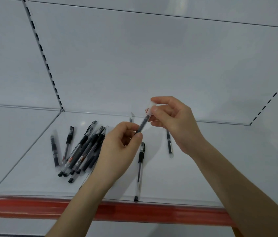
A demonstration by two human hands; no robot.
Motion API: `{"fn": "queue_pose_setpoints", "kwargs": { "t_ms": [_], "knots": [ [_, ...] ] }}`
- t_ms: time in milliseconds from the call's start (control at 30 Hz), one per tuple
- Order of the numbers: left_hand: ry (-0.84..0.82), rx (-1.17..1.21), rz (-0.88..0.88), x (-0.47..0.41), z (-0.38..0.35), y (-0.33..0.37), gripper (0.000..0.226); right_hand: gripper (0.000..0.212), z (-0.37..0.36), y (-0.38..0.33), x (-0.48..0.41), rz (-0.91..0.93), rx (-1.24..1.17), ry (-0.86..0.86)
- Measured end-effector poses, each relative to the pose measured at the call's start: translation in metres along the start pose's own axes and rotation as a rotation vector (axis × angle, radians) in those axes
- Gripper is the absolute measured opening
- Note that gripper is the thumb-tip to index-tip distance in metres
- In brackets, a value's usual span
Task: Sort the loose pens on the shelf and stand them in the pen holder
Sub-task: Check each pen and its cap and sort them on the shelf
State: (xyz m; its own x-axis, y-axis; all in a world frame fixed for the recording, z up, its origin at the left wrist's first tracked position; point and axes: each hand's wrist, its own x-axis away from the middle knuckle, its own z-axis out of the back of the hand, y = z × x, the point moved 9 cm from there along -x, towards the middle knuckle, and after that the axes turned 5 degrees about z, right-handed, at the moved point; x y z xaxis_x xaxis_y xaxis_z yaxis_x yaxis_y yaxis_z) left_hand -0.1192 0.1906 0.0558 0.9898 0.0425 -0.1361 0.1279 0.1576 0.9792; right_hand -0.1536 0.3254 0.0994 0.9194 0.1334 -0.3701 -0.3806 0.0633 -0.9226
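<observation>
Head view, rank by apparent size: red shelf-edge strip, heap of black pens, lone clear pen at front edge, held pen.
1. Red shelf-edge strip.
2. Heap of black pens.
3. Lone clear pen.
4. Held pen, unsure: partly hidden, nearer the camera.

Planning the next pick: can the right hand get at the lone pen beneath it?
Probably yes: the lone pen lies uncovered on the shelf, but the right hand is busy pinching the held pen.
</observation>
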Motion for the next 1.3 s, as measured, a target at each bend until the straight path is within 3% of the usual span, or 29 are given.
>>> {"fn": "queue_pose_setpoints", "kwargs": {
  "t_ms": [367, 567, 667, 767, 967, 1067, 1300],
  "knots": [
    [0.100, -0.140, -0.133, 0.006, -0.002, 0.010, 0.037, 0.013, 0.004, 0.011, 0.008, 0.024, -0.031, 0.155],
    [0.138, -0.172, -0.136, 0.005, 0.002, 0.008, 0.037, 0.013, 0.002, 0.012, 0.008, 0.039, -0.029, 0.143],
    [0.140, -0.229, -0.117, 0.010, 0.005, 0.000, 0.027, 0.012, -0.006, 0.023, 0.007, -0.024, 0.009, 0.033],
    [0.154, -0.463, -0.142, 0.017, 0.011, -0.002, 0.004, 0.008, -0.007, 0.039, 0.000, -0.097, 0.109, -0.067],
    [0.032, -1.022, 0.008, 0.018, 0.009, -0.026, 0.027, 0.005, 0.018, 0.079, -0.039, -0.196, 0.452, -0.032],
    [0.037, -1.072, 0.024, 0.018, 0.011, -0.031, 0.028, 0.008, 0.001, 0.093, -0.046, -0.200, 0.608, -0.125],
    [0.040, -1.098, 0.031, 0.020, 0.017, -0.035, 0.030, 0.042, -0.046, 0.106, -0.059, -0.213, 0.796, -0.299]
  ]
}}
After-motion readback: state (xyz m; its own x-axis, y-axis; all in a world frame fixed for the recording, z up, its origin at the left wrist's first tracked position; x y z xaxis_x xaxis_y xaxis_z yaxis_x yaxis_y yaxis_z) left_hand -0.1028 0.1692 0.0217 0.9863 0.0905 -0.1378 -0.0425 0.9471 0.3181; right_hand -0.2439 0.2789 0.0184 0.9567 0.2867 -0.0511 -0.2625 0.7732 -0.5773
